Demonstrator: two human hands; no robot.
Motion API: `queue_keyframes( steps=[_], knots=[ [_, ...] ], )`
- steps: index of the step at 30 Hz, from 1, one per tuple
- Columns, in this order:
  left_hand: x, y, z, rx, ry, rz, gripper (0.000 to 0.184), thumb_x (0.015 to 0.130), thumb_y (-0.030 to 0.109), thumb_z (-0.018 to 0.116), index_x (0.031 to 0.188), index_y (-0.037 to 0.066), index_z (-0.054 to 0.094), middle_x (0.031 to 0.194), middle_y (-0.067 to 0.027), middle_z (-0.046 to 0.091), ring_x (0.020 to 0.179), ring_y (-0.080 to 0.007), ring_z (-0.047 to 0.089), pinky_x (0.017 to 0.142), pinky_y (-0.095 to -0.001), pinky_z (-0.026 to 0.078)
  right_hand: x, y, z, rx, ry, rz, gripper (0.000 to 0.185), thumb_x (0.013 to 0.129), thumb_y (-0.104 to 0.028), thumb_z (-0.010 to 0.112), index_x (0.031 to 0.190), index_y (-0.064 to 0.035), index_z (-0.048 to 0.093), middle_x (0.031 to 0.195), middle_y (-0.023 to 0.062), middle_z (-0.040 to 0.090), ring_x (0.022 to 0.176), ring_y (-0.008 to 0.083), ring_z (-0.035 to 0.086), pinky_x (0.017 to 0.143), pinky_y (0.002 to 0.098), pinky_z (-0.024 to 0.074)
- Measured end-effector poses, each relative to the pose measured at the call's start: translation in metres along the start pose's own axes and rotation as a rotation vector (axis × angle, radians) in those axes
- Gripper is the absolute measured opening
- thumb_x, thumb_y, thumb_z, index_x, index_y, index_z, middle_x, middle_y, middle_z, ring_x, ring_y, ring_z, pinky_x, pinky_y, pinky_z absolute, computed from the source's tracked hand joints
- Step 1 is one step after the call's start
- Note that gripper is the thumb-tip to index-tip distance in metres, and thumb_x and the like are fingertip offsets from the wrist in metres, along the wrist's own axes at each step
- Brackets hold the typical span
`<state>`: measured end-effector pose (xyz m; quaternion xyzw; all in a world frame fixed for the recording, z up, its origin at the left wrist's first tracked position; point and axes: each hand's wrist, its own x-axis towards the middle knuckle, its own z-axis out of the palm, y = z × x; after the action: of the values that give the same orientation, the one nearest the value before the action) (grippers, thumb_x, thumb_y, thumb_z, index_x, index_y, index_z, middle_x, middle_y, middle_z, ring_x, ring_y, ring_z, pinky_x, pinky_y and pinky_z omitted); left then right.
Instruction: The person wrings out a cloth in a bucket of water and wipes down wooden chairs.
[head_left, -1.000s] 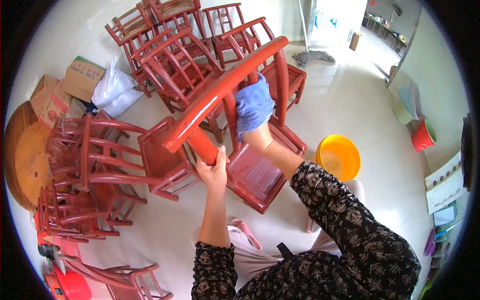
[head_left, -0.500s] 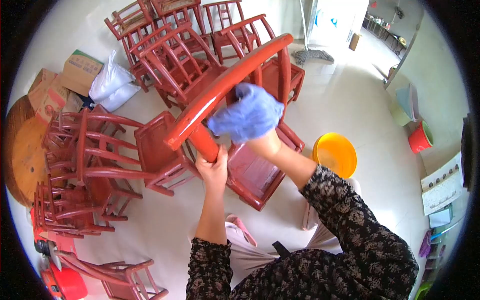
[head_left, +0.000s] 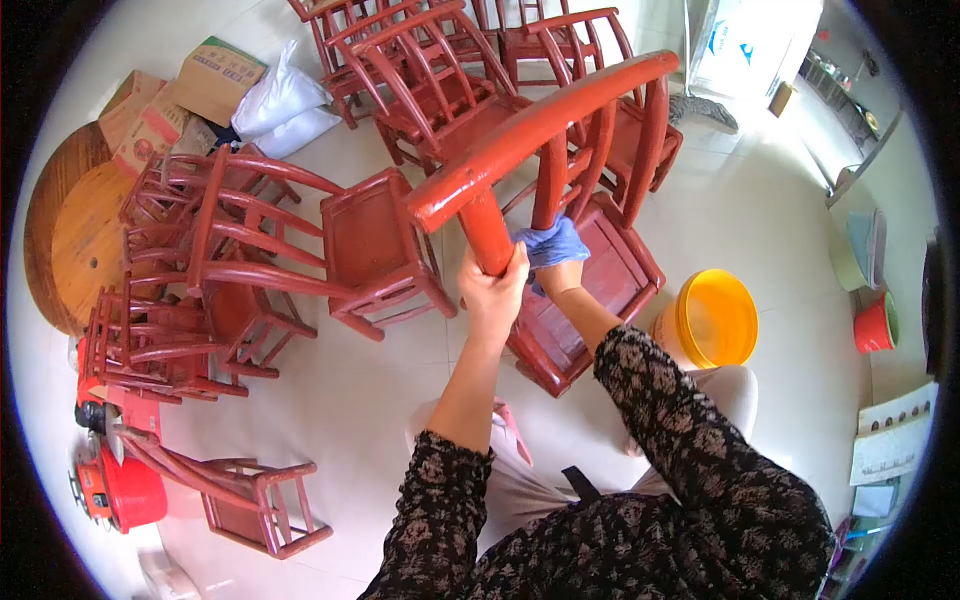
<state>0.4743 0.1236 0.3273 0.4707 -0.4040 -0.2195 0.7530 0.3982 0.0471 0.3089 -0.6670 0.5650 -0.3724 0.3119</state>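
A red wooden chair (head_left: pixel 548 122) stands in front of me, its curved top rail nearest the camera and its seat below. My left hand (head_left: pixel 495 288) is wrapped round the chair's left back post, just under the rail. Lower down, my right hand (head_left: pixel 562 275) presses a blue cloth (head_left: pixel 553 243) around a middle slat of the backrest. The cloth covers most of the right fingers. Both hands are close together, with the seat behind and below them.
A yellow bucket (head_left: pixel 718 318) stands right of the chair by my knee. More red chairs crowd the back and left, including one with its seat (head_left: pixel 370 240) close by. Cardboard boxes (head_left: pixel 218 80), a white sack (head_left: pixel 283 105) and round wooden boards (head_left: pixel 95 230) line the left wall.
My right hand has moved the blue cloth from just under the top rail down to a middle slat. My left hand still grips the post. The whole view has shifted.
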Motion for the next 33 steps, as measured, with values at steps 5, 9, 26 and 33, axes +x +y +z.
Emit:
queue_keyframes(
  steps=[5, 9, 26, 33],
  knots=[
    [0.005, -0.011, -0.001, -0.011, -0.001, 0.082, 0.012, 0.08, -0.003, 0.059, 0.084, 0.002, 0.049, 0.069, -0.0028, 0.053, 0.053, -0.008, 0.051, 0.049, -0.0228, 0.043, 0.004, 0.074, -0.013, -0.129, -0.051, 0.093, 0.042, 0.071, -0.044, 0.067, 0.089, -0.0069, 0.059, 0.076, 0.0133, 0.063, 0.077, 0.0273, 0.062, 0.074, 0.0355, 0.047],
    [0.003, -0.001, 0.002, -0.062, 0.06, -0.078, 0.014, 0.076, 0.0, 0.064, 0.077, 0.005, 0.051, 0.068, 0.0055, 0.047, 0.062, -0.0019, 0.041, 0.056, -0.0189, 0.038, 0.053, 0.085, -0.063, 0.701, 0.019, -0.397, 0.028, 0.082, -0.017, 0.059, 0.104, -0.0062, 0.046, 0.087, 0.0048, 0.053, 0.078, 0.0167, 0.053, 0.068, 0.0297, 0.0457],
    [-0.008, 0.004, 0.004, -0.03, 0.025, -0.124, 0.017, 0.075, 0.001, 0.064, 0.088, 0.004, 0.054, 0.073, 0.0036, 0.051, 0.066, -0.0029, 0.045, 0.058, -0.0202, 0.041, 0.127, 0.074, -0.021, -0.041, 0.51, -0.607, 0.018, 0.081, -0.013, 0.054, 0.094, -0.0008, 0.056, 0.089, 0.0132, 0.058, 0.085, 0.0321, 0.055, 0.077, 0.0377, 0.0439],
    [-0.003, 0.003, 0.003, -0.01, 0.047, -0.095, 0.017, 0.074, 0.002, 0.065, 0.087, 0.003, 0.054, 0.074, 0.0032, 0.052, 0.067, -0.0034, 0.045, 0.06, -0.0208, 0.041, 0.117, 0.142, 0.015, -0.032, 0.001, -0.486, 0.017, 0.08, -0.007, 0.051, 0.095, -0.0065, 0.058, 0.086, 0.01, 0.06, 0.079, 0.0223, 0.056, 0.07, 0.0322, 0.0443]
  ],
)
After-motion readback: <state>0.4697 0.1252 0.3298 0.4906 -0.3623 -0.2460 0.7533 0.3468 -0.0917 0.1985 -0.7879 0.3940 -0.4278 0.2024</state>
